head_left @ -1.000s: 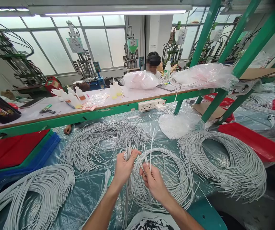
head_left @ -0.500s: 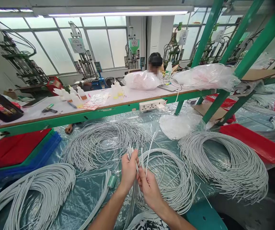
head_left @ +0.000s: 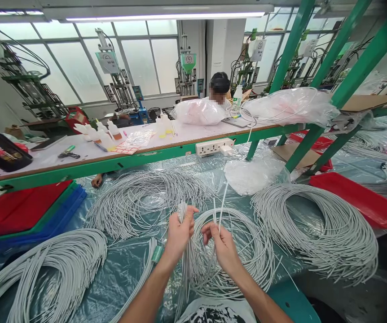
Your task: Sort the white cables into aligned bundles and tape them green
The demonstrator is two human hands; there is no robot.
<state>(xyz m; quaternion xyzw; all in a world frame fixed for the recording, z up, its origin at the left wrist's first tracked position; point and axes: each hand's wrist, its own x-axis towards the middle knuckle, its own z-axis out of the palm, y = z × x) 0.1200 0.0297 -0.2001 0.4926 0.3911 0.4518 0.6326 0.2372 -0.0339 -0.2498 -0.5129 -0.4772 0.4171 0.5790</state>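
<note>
My left hand (head_left: 179,233) is closed around a bundle of grey cables (head_left: 182,210), whose ends stick up above the thumb while the lengths hang down below the fist. To its right, my right hand (head_left: 226,246) pinches a couple of thin cables (head_left: 224,199) that point upward, apart from the bundle. Under and behind the right hand lies a loose coil of grey cable (head_left: 259,242). Another coil (head_left: 112,202) spreads out farther back, beyond both hands.
Large cable coils lie at the left (head_left: 79,260) and right (head_left: 341,229). Stacked trays (head_left: 28,208) and a red tray (head_left: 358,199) flank the plastic-covered table. A green-edged shelf (head_left: 166,152) with a power strip (head_left: 213,147) crosses behind. Another person (head_left: 219,87) sits beyond it.
My right hand has moved right, away from my left, drawing a couple of cables apart from the bundle. My left hand keeps its hold and has shifted only slightly.
</note>
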